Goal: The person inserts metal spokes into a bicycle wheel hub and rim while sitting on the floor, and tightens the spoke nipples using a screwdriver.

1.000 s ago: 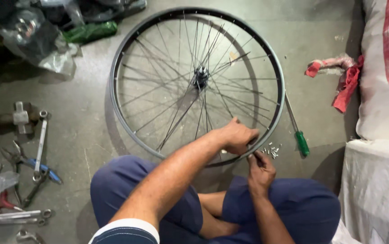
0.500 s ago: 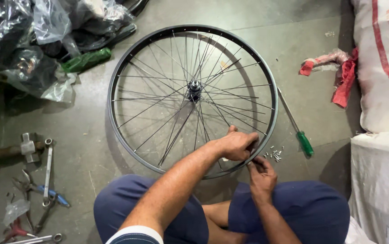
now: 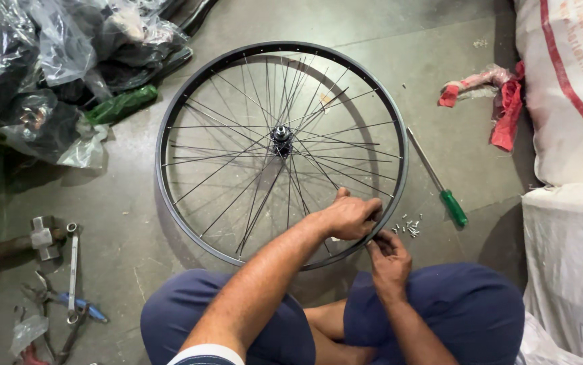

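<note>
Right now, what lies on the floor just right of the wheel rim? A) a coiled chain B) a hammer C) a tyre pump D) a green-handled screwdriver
D: the green-handled screwdriver lies on the concrete floor just outside the right edge of the wheel rim, its handle near the small loose metal bits; the hammer is off to the left.
</note>
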